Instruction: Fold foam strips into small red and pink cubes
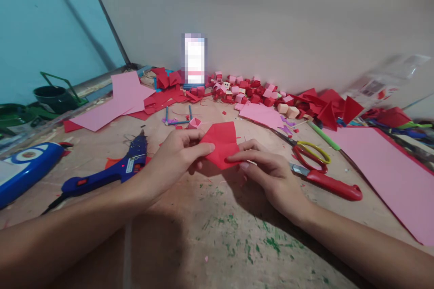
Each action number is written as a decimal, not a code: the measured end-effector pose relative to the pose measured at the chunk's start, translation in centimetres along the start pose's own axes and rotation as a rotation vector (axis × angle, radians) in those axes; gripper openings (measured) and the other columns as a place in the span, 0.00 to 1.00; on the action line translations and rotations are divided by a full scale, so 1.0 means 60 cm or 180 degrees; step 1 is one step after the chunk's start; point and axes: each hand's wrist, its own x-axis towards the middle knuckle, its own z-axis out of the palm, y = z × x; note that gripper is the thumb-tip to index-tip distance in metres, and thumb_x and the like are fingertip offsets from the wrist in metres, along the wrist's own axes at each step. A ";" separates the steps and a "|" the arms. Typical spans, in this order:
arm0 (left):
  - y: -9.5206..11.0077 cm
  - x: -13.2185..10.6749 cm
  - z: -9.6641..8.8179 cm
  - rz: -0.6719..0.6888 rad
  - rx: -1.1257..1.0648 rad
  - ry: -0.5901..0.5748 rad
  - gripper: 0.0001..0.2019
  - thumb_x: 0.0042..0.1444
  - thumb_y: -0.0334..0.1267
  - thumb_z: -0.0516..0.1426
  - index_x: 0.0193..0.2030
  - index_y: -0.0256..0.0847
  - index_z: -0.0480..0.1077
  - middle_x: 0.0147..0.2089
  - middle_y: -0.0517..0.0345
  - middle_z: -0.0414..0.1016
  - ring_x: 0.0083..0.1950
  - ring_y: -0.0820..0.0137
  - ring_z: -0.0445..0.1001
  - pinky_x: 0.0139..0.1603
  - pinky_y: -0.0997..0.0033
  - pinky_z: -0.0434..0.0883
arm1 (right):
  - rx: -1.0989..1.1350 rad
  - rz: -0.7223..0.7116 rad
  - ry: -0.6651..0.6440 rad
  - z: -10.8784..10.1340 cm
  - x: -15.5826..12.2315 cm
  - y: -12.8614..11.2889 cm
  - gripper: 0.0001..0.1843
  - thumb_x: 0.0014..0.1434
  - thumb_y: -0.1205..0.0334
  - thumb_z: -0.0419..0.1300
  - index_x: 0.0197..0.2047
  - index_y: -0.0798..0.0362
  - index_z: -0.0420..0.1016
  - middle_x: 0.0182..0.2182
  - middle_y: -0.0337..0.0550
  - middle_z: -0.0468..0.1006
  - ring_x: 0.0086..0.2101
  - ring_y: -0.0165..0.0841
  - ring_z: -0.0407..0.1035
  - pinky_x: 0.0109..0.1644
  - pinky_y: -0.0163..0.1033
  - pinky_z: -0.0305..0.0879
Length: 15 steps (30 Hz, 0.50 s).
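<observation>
A piece of red paper [222, 137] with a crease across it is held up over the middle of the table. My left hand [185, 151] pinches its left edge, thumb on top and fingers beneath. At the lower right corner, my right hand [266, 171] grips the same paper between thumb and fingers. Just behind the paper lies a small pink folded box [195, 123]. To the left rests a blue glue gun [132, 162] with a small red light showing. Scissors [310, 153] with red and yellow handles and a red-handled cutter [334, 185] lie on the right.
Many small red and pink paper cubes [244, 88] are heaped along the wall, near a propped phone [195, 58] with a blurred screen. Pink sheets [393, 167] lie at right, more pink paper [125, 95] at left. A blue-and-white object [30, 167] stands far left.
</observation>
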 end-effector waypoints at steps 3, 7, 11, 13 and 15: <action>-0.001 0.002 -0.002 -0.0016 -0.0038 -0.0062 0.10 0.56 0.42 0.62 0.29 0.37 0.73 0.29 0.61 0.68 0.28 0.73 0.63 0.28 0.74 0.63 | 0.0050 0.0059 0.0020 -0.001 0.003 0.000 0.18 0.62 0.72 0.60 0.39 0.41 0.89 0.43 0.43 0.77 0.45 0.37 0.72 0.56 0.45 0.69; -0.002 0.001 -0.001 -0.0054 -0.0092 -0.0134 0.09 0.56 0.42 0.62 0.32 0.37 0.75 0.29 0.60 0.71 0.29 0.73 0.66 0.28 0.75 0.65 | 0.0281 0.0078 -0.0033 -0.003 0.001 -0.001 0.14 0.63 0.69 0.62 0.39 0.43 0.89 0.49 0.45 0.76 0.49 0.38 0.72 0.53 0.43 0.72; 0.004 -0.003 0.003 -0.0092 -0.0239 -0.0272 0.10 0.57 0.42 0.62 0.37 0.36 0.77 0.33 0.56 0.76 0.31 0.69 0.73 0.32 0.71 0.72 | 0.0491 0.0266 -0.0090 -0.004 -0.002 -0.001 0.10 0.65 0.64 0.64 0.43 0.43 0.89 0.53 0.45 0.74 0.38 0.32 0.74 0.39 0.37 0.74; 0.008 -0.006 0.006 -0.0108 -0.0354 -0.0380 0.10 0.57 0.42 0.63 0.37 0.37 0.77 0.33 0.57 0.77 0.32 0.69 0.75 0.34 0.70 0.75 | 0.0549 0.0368 -0.0032 -0.003 -0.002 0.000 0.11 0.66 0.63 0.65 0.48 0.42 0.87 0.53 0.44 0.75 0.35 0.29 0.73 0.36 0.35 0.73; 0.010 -0.009 0.008 -0.0088 -0.0415 -0.0455 0.09 0.56 0.42 0.64 0.37 0.37 0.77 0.32 0.58 0.78 0.31 0.69 0.76 0.34 0.70 0.76 | 0.0682 0.0478 0.0080 -0.001 0.000 0.002 0.19 0.64 0.62 0.67 0.57 0.40 0.81 0.52 0.43 0.76 0.35 0.29 0.74 0.36 0.34 0.73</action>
